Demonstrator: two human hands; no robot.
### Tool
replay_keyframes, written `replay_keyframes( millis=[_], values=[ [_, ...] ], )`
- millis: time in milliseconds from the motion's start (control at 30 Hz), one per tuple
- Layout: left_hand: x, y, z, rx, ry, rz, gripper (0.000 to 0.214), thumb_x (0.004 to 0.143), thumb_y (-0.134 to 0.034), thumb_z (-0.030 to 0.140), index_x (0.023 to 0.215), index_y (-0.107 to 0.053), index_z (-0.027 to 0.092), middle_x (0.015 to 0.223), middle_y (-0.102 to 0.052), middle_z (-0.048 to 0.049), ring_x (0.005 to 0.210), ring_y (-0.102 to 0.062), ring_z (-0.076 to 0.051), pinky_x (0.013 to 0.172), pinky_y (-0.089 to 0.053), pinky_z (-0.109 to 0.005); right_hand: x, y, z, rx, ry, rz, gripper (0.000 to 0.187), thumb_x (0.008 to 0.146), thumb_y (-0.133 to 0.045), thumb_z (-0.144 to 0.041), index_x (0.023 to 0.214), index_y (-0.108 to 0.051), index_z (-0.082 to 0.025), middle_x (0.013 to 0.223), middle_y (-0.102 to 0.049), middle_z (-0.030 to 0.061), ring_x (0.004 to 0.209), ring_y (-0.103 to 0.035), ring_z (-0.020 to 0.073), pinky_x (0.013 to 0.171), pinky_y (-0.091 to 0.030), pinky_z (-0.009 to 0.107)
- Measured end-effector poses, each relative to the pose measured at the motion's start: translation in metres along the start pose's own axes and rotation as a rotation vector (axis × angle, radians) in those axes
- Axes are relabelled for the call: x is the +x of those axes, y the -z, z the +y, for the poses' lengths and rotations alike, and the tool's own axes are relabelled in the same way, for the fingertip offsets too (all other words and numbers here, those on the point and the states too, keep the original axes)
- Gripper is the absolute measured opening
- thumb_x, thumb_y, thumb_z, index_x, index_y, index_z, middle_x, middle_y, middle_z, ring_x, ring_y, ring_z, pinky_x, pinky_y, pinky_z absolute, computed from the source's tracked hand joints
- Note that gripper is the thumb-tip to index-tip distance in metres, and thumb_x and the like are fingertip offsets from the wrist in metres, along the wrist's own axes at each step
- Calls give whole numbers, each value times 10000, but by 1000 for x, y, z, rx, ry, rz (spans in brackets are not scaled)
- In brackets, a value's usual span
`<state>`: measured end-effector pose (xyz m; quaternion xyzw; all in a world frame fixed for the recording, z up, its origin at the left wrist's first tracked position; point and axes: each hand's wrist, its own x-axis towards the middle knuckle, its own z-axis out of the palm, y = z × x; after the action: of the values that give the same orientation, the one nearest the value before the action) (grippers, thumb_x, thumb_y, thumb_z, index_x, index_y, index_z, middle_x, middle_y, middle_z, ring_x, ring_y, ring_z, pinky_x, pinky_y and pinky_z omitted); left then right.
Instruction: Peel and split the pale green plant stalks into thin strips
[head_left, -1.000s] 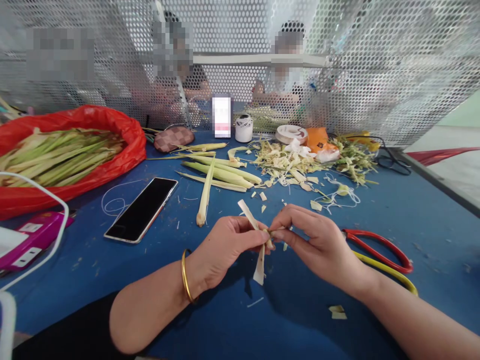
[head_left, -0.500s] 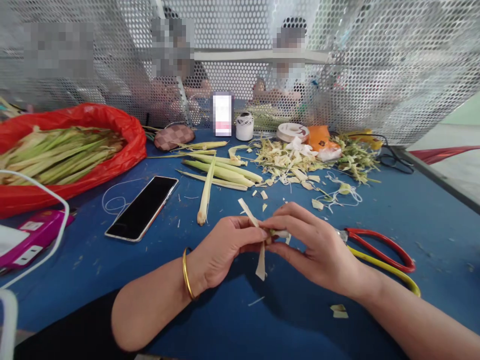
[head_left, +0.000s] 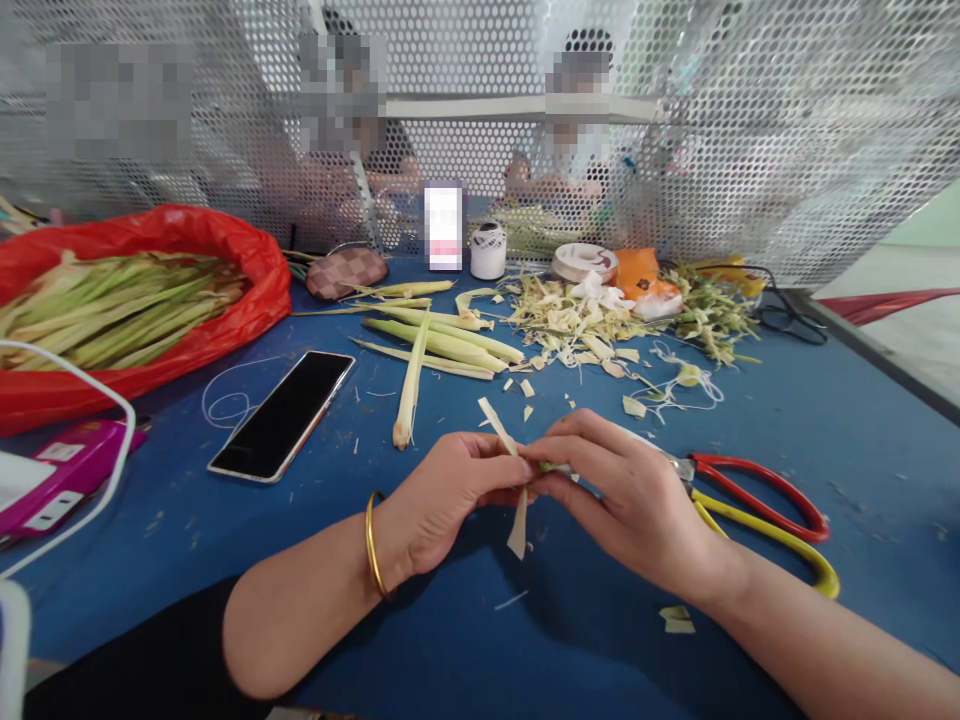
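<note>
Both of my hands meet above the blue table [head_left: 570, 620] and pinch a pale leaf strip [head_left: 518, 530]. My left hand [head_left: 450, 495], with a gold bangle [head_left: 373, 545] on the wrist, grips the strip where it folds; one end sticks up and back, the other hangs down. My right hand [head_left: 622, 490] closes its fingers on the same fold from the right. Red and yellow handled scissors [head_left: 757, 505] lie just right of my right hand.
Peeled pale green stalks [head_left: 435, 345] lie ahead, with a scrap pile [head_left: 592, 325] beyond. A red bag of stalks [head_left: 127, 300] sits left, a black phone [head_left: 283, 415] and a pink device [head_left: 64, 475] nearer. A perforated metal screen [head_left: 750, 130] backs the table; people sit behind it.
My right hand has slid a little left and closed further over the fold. The hanging end of the strip has shifted slightly. The left hand has barely moved.
</note>
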<state>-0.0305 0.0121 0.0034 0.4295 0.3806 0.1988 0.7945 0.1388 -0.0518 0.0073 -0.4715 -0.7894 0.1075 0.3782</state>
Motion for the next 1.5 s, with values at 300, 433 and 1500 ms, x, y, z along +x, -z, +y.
replay_keyframes(
  millis=[300, 433, 1500],
  values=[
    [-2, -2, 2, -20, -13, 17, 159, 693, -741, 263, 748, -710, 116, 723, -667, -33, 671, -606, -114, 726, -485, -256, 3, 5, 5, 172, -135, 22, 107, 909, -563, -158, 870, -655, -198, 829, -632, 21, 758, -600, 130, 690, -473, 240],
    [-3, -4, 3, -8, -14, 3, 225, 621, -785, 264, 774, -712, 117, 743, -678, -39, 663, -603, -121, 698, -481, -259, 3, 6, 1, 169, -307, -12, 151, 911, -559, -208, 769, -614, -214, 734, -625, -12, 679, -577, 119, 623, -438, 224],
    [-52, 20, 73, -489, -593, 208, 179, 642, -707, 283, 596, -628, 129, 554, -601, -2, 490, -576, -101, 599, -470, -249, 168, -118, -32, -162, -155, -218, 152, 831, -565, -195, 814, -715, -215, 637, -662, 68, 693, -663, 270, 672, -550, 455]
  ],
)
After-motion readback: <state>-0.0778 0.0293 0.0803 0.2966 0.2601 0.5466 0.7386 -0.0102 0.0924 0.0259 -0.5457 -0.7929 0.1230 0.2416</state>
